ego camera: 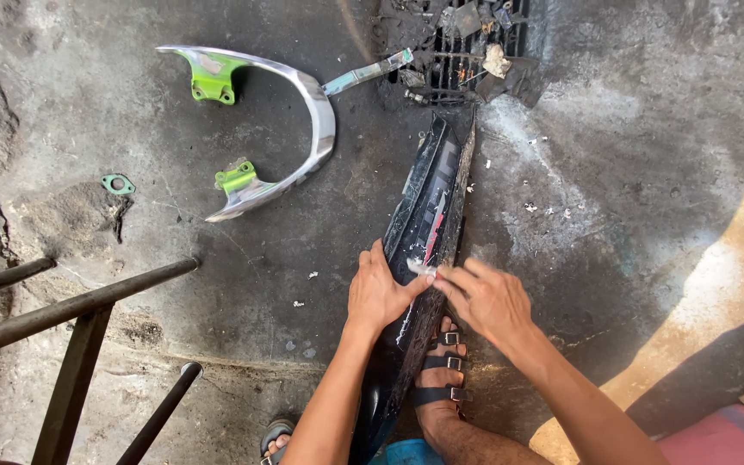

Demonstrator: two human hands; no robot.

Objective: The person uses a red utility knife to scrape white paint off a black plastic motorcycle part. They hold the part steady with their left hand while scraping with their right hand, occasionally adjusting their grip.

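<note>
A long black glossy body panel (428, 202) stands on its edge on the concrete floor, running from the drain down between my feet. My left hand (378, 288) lies flat against the panel's left face, steadying it. My right hand (486, 297) is at the panel's upper edge, its fingertips pinching a small pale piece (421, 269) on the panel's surface. A red and white streak shows on the panel just above my fingers.
A curved chrome grab rail (303, 112) with green brackets lies on the floor to the upper left. A small green gasket (118, 183) lies further left. A clogged floor drain (467, 43) is at the top. Dark metal bars (88, 301) stand at the lower left.
</note>
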